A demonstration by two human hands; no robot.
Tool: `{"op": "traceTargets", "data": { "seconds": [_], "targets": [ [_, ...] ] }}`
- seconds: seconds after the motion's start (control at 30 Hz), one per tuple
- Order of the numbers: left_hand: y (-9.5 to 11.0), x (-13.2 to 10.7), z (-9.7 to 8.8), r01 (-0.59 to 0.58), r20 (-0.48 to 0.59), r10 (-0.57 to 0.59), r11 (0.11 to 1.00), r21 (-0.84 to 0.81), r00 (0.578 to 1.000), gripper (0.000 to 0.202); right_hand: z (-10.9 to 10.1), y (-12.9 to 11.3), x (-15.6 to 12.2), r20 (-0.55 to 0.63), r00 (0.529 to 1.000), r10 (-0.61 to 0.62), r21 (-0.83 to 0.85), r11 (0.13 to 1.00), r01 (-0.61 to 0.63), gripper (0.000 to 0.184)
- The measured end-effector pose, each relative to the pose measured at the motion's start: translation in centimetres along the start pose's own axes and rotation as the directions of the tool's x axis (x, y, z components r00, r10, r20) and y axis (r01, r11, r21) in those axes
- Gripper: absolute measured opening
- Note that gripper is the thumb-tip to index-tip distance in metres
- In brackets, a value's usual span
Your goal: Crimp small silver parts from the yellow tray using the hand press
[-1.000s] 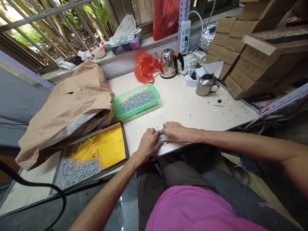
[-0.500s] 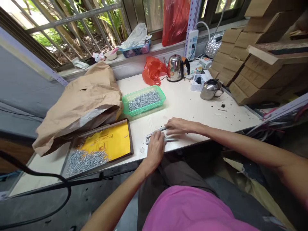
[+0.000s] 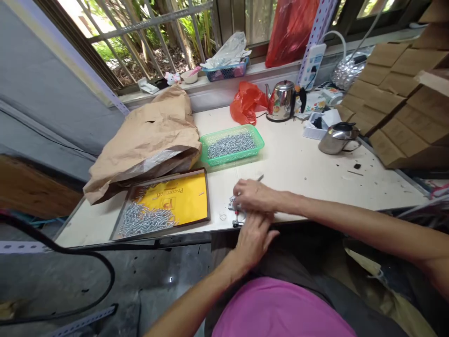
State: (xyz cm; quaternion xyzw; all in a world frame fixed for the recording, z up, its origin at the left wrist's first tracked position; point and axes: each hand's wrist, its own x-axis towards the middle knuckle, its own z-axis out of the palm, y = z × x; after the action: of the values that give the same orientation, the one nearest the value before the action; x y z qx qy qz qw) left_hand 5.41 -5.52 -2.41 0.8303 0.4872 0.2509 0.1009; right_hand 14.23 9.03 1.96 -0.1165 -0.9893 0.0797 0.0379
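At the table's front edge lies a metal clamp-like fixture (image 3: pixel 231 203) with a red part and a black foot, mostly covered by my hands. My right hand (image 3: pixel 257 194) is curled over its upper side, fingertips down on the metal. Just below, my left hand (image 3: pixel 253 232) has bent fingers against the fixture, partly under the right hand, its thumb sticking out to the right. A thin grey tip (image 3: pixel 260 178) shows beyond my right hand. Left of the fixture is a small clear bit (image 3: pixel 222 216) on the table.
A yellow-lined tray (image 3: pixel 189 199) of metal pins stands to the left, a green basket (image 3: pixel 259 142) of similar pins behind. Farther out are a brown paper sack (image 3: pixel 150 131), red bag (image 3: pixel 247 103), kettle (image 3: pixel 280 100), steel pot (image 3: pixel 335 139) and stacked cardboard (image 3: pixel 403 103).
My view has swung left, so the table sits farther right. My right hand has come over the fixture, and my left hand has shifted to its near side. The fixture's red and black end now shows.
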Motion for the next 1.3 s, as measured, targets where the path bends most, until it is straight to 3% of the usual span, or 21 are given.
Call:
{"op": "traceTargets", "data": {
  "seconds": [0.07, 0.13, 0.2, 0.27, 0.3, 0.37, 0.43, 0.47, 0.53, 0.6, 0.67, 0.73, 0.8, 0.83, 0.9, 0.97, 1.03, 1.13, 1.2, 1.3],
  "targets": [
    [0.2, -1.6, -1.5, -0.072, 0.001, 0.072, 0.997, -0.018, 0.997, 0.024, 0.3, -1.9, 0.4, 0.020, 0.989, -0.146, 0.006, 0.989, 0.146, 0.014],
    [-0.8, -3.1, -3.7, -0.034, -0.052, 0.036, 0.998, 0.052, 0.998, 0.018, 0.7, -2.8, 0.6, 0.017, 0.976, -0.215, 0.017, 0.977, 0.215, 0.017],
    [-3.3, -4.0, -6.3, 0.166, -0.177, -0.135, 0.971, 0.174, 0.975, 0.020, 1.3, -3.1, 0.9, 0.004, 0.970, -0.245, 0.022, 0.969, 0.244, 0.016],
    [-6.7, -4.3, -8.8, 0.397, -0.298, -0.320, 0.883, 0.252, 0.900, 0.024, 1.9, -3.1, 1.2, -0.024, 0.967, -0.254, 0.035, 0.966, 0.255, 0.013],
    [-8.6, -4.2, -9.8, 0.456, -0.318, -0.367, 0.846, 0.276, 0.874, 0.024, 2.1, -3.1, 1.3, -0.045, 0.966, -0.253, 0.060, 0.965, 0.255, 0.012],
    [-11.9, -3.7, -11.0, 0.478, -0.271, -0.406, 0.821, 0.311, 0.873, 0.024, 2.0, -3.1, 1.6, -0.123, 0.968, -0.218, 0.158, 0.959, 0.236, 0.013],
    [-14.2, -2.9, -11.4, 0.462, -0.187, -0.422, 0.819, 0.342, 0.887, 0.023, 1.0, -2.8, 2.2, -0.274, 0.956, -0.109, 0.261, 0.948, 0.183, 0.014],
    [-14.9, -2.5, -11.4, 0.454, -0.147, -0.431, 0.818, 0.354, 0.890, 0.023, 0.2, -2.3, 2.6, -0.365, 0.930, -0.032, 0.292, 0.945, 0.147, 0.014],
    [-15.6, -1.9, -11.2, 0.443, -0.089, -0.443, 0.816, 0.371, 0.892, 0.025, -2.2, -0.7, 3.8, -0.543, 0.830, 0.128, 0.298, 0.953, 0.048, 0.014],
    [-15.9, -1.4, -10.9, 0.429, -0.048, -0.445, 0.822, 0.375, 0.894, 0.028, -5.0, 2.0, 5.4, -0.651, 0.717, 0.249, 0.271, 0.959, -0.086, 0.016],
    [-16.1, -1.0, -10.9, 0.424, -0.029, -0.446, 0.827, 0.370, 0.895, 0.030, -7.2, 5.0, 6.8, -0.649, 0.672, 0.356, 0.261, 0.934, -0.243, 0.015],
    [-16.2, -0.7, -11.2, 0.435, -0.032, -0.455, 0.825, 0.360, 0.890, 0.030, -8.4, 7.4, 7.5, -0.538, 0.707, 0.459, 0.236, 0.887, -0.396, 0.019],
    [-16.0, -0.4, -11.6, 0.475, -0.062, -0.481, 0.824, 0.309, 0.875, 0.026, -8.1, 8.3, 7.0, -0.450, 0.725, 0.521, 0.205, 0.851, -0.484, 0.027],
    [-15.6, -0.2, -11.8, 0.514, -0.085, -0.510, 0.821, 0.248, 0.856, 0.023, -7.5, 8.0, 6.3, -0.427, 0.740, 0.521, 0.200, 0.852, -0.484, 0.027],
    [-14.3, 0.1, -12.0, 0.624, -0.084, -0.621, 0.781, 0.021, 0.779, 0.016, -5.8, 6.4, 4.0, -0.387, 0.796, 0.465, 0.212, 0.885, -0.414, 0.021],
    [-12.3, 0.5, -11.9, 0.713, 0.042, -0.734, 0.642, -0.283, 0.678, 0.016, -3.7, 4.0, 0.9, -0.307, 0.861, 0.405, 0.235, 0.909, -0.343, 0.024],
    [-10.1, 0.9, -11.0, 0.737, 0.216, -0.758, 0.457, -0.498, 0.616, 0.025, -1.7, 1.6, -2.2, -0.188, 0.910, 0.369, 0.250, 0.914, -0.319, 0.025],
    [-7.8, 1.3, -9.0, 0.749, 0.340, -0.750, 0.301, -0.590, 0.568, 0.033, 0.5, -0.9, -5.7, -0.019, 0.931, 0.364, 0.263, 0.901, -0.347, 0.024],
    [-7.0, 1.3, -7.6, 0.767, 0.366, -0.751, 0.280, -0.577, 0.549, 0.035, 1.4, -1.7, -6.9, 0.047, 0.920, 0.388, 0.255, 0.886, -0.387, 0.021],
    [-6.7, 1.3, -6.3, 0.779, 0.414, -0.724, 0.269, -0.566, 0.551, 0.033, 1.9, -2.4, -7.3, 0.057, 0.896, 0.439, 0.219, 0.871, -0.441, 0.022]
  ]
}}
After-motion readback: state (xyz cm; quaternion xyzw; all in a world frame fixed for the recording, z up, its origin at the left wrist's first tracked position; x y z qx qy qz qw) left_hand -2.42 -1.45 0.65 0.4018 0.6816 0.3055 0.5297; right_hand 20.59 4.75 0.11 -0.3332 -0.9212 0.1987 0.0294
